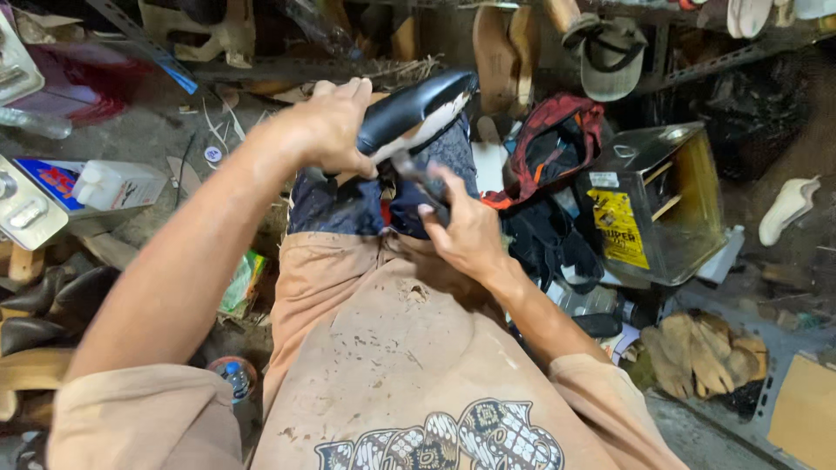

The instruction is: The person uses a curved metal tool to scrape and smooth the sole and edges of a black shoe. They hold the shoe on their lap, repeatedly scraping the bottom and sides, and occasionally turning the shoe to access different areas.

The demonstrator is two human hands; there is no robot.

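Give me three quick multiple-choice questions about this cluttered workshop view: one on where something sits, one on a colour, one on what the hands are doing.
1. Where is the metal tin can with the yellow label?
A. To the person's right, on the floor
B. On the person's lap
C. Hanging from the shelf

2. What colour is the shoe upper being held?
A. White
B. Black
C. Green

3. What is the state of the hands?
A. Both lie open and empty
B. Only one touches anything
C. The left hand grips the shoe while the right hand holds a tool against it

Answers:
1. A, the tin stands among the clutter on the right side of the view.
2. B, the upper is glossy black, with a pale underside showing.
3. C, each hand is closed on its own item above the lap.
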